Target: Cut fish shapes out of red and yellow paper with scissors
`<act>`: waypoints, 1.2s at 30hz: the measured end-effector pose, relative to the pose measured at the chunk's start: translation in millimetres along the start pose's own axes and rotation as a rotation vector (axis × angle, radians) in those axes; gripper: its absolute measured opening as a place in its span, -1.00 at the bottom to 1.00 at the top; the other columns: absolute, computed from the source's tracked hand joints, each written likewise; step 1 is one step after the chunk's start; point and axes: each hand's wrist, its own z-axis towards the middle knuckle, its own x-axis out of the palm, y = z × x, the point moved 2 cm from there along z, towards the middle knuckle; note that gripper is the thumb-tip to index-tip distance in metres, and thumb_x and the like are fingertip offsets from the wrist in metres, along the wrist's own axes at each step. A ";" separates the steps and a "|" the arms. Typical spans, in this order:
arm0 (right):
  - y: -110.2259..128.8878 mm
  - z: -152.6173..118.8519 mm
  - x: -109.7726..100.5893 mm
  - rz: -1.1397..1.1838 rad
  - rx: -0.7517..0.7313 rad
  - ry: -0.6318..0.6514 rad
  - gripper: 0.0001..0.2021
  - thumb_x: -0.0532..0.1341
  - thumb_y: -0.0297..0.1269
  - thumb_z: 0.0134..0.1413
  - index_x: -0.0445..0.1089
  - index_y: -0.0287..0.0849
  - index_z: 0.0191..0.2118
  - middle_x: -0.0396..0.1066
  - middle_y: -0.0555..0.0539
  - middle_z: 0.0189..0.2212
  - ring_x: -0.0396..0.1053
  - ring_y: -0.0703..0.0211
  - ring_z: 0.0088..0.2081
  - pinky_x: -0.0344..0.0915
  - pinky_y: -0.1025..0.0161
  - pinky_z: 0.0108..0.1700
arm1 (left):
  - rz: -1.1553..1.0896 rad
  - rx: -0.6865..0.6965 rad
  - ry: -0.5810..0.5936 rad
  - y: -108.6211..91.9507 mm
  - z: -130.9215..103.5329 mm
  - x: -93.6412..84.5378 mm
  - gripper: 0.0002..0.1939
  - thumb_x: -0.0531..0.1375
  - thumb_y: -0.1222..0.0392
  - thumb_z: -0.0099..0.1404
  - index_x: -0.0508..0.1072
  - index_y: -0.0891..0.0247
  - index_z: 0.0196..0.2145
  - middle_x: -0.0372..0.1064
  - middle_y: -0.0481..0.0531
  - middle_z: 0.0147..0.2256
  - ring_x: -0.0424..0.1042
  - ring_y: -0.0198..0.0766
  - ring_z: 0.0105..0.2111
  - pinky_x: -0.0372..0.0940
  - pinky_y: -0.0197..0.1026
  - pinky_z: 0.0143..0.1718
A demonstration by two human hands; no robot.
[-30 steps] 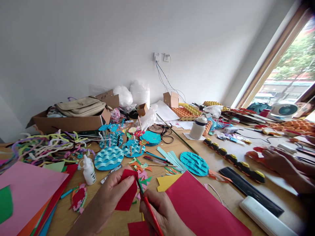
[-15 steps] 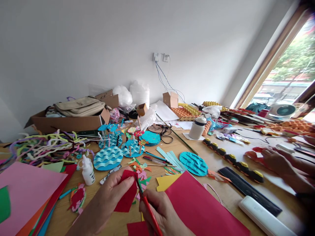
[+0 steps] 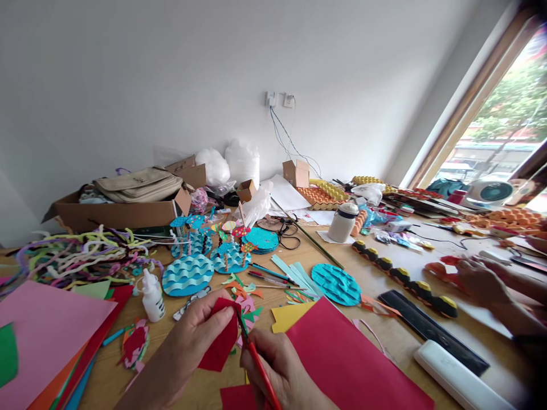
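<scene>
The left hand (image 3: pixel 194 333) has a firm grip, thumb and fingers pinching the top of a red piece (image 3: pixel 220 347) of paper, tilted above the tabletop (image 3: pixel 294 259) near its front. The right hand (image 3: pixel 276 359) has its grip wrapped round the handles of the scissors (image 3: pixel 261 366), whose dark blades meet the paper's edge; how far they are parted I cannot tell.

The likeliest trouble is a nicked left thumb, since its tip sits just beside the blades. The cut could also stray: the paper is pinched only near its top, so its lower part might bend or swing. If dropped, the piece could get lost among the scraps (image 3: pixel 248 306) behind it or blend with the red sheet (image 3: pixel 350 356) on the right.

The tabletop is wooden and crowded. The glue (image 3: pixel 152 299) stands upright on the left, near a pink sheet (image 3: pixel 51 330) and a heap of pipe cleaners (image 3: pixel 102 253). Blue discs (image 3: pixel 188 274) lie beyond the hands, and a jar (image 3: pixel 343 222) stands farther back. A bag (image 3: pixel 139 183) rests on a carton (image 3: pixel 115 213) by the pale wall (image 3: pixel 171 68), which bears sockets (image 3: pixel 277 99). On the right, another person's hand (image 3: pixel 481 285) works below a bright window (image 3: pixel 491 119).
</scene>
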 end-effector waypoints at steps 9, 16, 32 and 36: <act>-15.2 1.7 3.2 -0.028 -0.016 -0.007 -0.57 -0.04 0.06 0.16 0.05 -0.17 -0.55 -0.09 0.11 -0.66 -0.13 0.36 -0.57 -0.16 0.41 -0.59 | 0.001 0.001 -0.012 -12.1 -3.1 4.2 -0.76 0.26 0.00 0.01 0.41 0.23 -0.56 0.32 -0.12 -0.60 0.22 -0.36 -0.57 0.10 -0.37 -0.57; -10.6 1.6 3.0 -0.012 -0.020 -0.016 -0.65 0.03 -0.08 0.14 0.02 -0.17 -0.57 -0.08 0.13 -0.66 -0.12 0.38 -0.58 -0.15 0.41 -0.59 | 0.021 -0.010 -0.009 -7.6 0.3 0.0 -0.77 0.22 0.01 0.08 0.35 0.22 -0.52 0.23 -0.18 -0.65 0.14 -0.44 -0.64 -0.01 -0.41 -0.64; -12.3 2.8 1.8 -0.026 -0.020 -0.021 -0.56 -0.01 0.06 0.14 0.05 -0.17 -0.59 -0.08 0.12 -0.70 -0.10 0.38 -0.61 -0.15 0.43 -0.62 | 0.072 -0.017 0.002 -12.3 -3.5 0.3 -0.77 0.22 0.02 0.08 0.37 0.22 -0.54 0.23 -0.17 -0.64 0.12 -0.41 -0.63 -0.02 -0.39 -0.63; -12.3 1.8 1.6 -0.021 -0.015 -0.010 -0.58 -0.02 0.03 0.15 0.05 -0.17 -0.57 -0.09 0.12 -0.68 -0.10 0.38 -0.59 -0.16 0.42 -0.61 | 0.073 -0.004 0.021 -10.5 0.3 -4.7 -0.75 0.23 -0.01 0.06 0.38 0.24 -0.52 0.25 -0.16 -0.62 0.13 -0.41 -0.62 0.01 -0.38 -0.60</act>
